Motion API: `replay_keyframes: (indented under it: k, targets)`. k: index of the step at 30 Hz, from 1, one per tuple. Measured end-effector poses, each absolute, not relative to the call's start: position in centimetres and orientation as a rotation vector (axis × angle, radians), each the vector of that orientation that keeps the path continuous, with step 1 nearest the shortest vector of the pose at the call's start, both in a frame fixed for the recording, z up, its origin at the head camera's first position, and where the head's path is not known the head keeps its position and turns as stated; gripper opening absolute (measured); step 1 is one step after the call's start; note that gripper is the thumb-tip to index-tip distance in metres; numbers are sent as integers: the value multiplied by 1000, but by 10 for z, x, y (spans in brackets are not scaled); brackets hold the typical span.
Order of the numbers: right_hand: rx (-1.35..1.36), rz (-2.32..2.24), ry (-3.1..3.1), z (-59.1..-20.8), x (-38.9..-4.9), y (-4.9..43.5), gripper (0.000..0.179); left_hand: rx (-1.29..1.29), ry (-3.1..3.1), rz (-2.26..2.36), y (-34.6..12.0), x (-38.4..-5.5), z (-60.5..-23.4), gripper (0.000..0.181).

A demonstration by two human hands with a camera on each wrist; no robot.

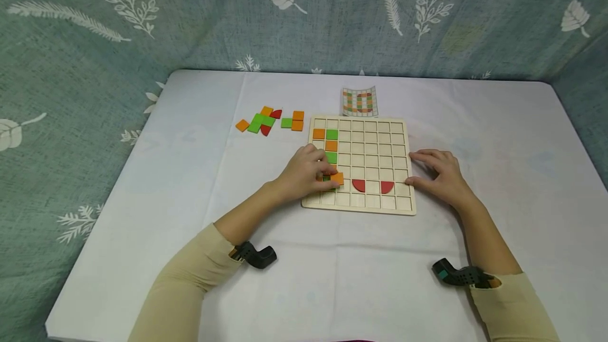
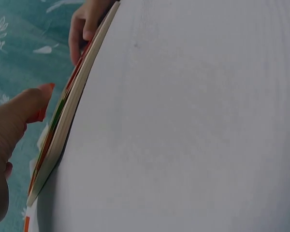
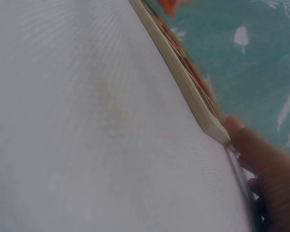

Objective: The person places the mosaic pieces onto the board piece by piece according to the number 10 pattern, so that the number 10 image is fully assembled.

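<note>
My left hand (image 1: 306, 172) pinches an orange square tile (image 1: 338, 178) between thumb and fingers, just above the lower left of a wooden grid board (image 1: 358, 210). In the left wrist view the tile (image 2: 40, 114) shows at the fingertips, apart from the board. Orange and green tiles (image 1: 331, 134) fill cells in the board's left columns, some hidden behind my left hand. Two red quarter-circle tiles (image 1: 358, 186) lie in a lower row. My right hand (image 1: 442, 176) touches the board's right edge with thumb and fingers spread; its thumb (image 3: 241, 133) meets the edge in the right wrist view.
Loose green, orange and red tiles (image 1: 257, 122) lie to the left beyond the board, with a small group of orange and green squares (image 1: 297, 120) beside them. A printed pattern card (image 1: 359, 102) lies behind the board. White cloth (image 1: 285, 289) covers the table.
</note>
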State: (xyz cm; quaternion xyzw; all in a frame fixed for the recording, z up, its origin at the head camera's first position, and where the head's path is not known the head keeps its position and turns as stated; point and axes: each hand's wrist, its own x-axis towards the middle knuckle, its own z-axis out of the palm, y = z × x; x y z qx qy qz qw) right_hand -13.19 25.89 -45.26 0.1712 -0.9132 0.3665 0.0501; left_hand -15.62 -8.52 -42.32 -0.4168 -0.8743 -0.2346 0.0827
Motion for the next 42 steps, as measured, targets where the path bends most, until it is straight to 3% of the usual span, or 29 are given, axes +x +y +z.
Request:
replay_keyframes:
  k: [24, 42]
  targets:
    - [521, 1116, -2775, -452, -131, 259, 59, -1211, -2650, -739, -80, -151, -432, 34]
    - [507, 1131, -2790, -451, -131, 259, 58, -849, -2705, -986, -122, -191, -433, 38]
